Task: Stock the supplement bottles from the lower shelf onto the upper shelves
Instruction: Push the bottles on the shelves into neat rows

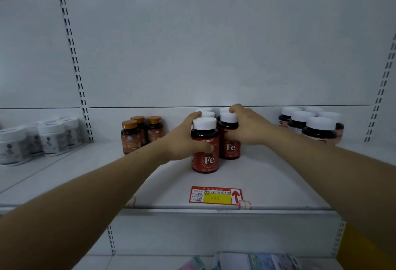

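Two red supplement bottles are standing upright on the white shelf (278,184), directly behind the red-and-yellow price tag (215,195) on its front lip. The front Fe bottle (206,158) is sitting closest to the tag, and the second Fe bottle (231,147) is standing just behind it and a little to the tag's right, the two nearly touching. The left hand (184,141) is wrapping the front bottle, its thumb lying across the label and its fingers curling round the far side below the cap. The right hand (248,127) is holding the second bottle, its fingers hooking over the white cap and its thumb pressing on the label. More white-capped bottles (206,113) are lining up further behind the tag, mostly hidden. These bottles are looking rigid and light enough for one hand each, probably plastic with pills shifting inside. The glossy label is likely offering a slick surface, so the grip is best taken round the body just under the shoulder, not by the cap alone, which could turn. Gold-capped bottles (139,132) are standing well to the tag's left, beyond the left forearm.
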A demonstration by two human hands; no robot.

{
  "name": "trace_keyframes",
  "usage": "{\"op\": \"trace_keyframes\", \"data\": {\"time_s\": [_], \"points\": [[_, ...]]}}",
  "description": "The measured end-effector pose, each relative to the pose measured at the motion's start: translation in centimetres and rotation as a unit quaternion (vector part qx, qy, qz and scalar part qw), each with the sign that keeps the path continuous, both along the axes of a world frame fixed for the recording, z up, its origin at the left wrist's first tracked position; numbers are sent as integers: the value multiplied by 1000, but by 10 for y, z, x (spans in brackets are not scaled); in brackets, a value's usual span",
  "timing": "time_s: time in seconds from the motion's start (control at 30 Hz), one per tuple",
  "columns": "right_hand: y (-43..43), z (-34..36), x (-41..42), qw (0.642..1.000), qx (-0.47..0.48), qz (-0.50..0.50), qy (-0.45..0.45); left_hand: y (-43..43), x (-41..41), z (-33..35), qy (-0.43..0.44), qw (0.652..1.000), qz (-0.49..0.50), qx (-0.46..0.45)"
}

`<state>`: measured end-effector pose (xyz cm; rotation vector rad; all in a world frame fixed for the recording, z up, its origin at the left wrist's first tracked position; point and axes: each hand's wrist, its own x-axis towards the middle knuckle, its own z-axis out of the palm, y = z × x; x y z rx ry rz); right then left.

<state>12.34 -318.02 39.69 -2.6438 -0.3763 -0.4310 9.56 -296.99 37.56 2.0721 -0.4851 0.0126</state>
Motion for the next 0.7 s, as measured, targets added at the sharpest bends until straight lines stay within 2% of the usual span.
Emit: {"op": "trace_keyframes", "data": {"time_s": [0.13, 0.33, 0.53, 0.7], "points": [[-5, 5, 2, 1000, -13, 6, 24, 1, -1, 5, 1, 1000, -1, 19], [-3, 26, 12, 997, -60, 3, 54, -2, -9, 6, -79, 994, 50, 63], [1, 22, 14, 997, -69, 17, 34, 0, -6, 3, -68, 995, 55, 39], [-4, 30, 15, 997, -25, 2, 66, 6, 3, 8, -44, 997, 58, -10]]}}
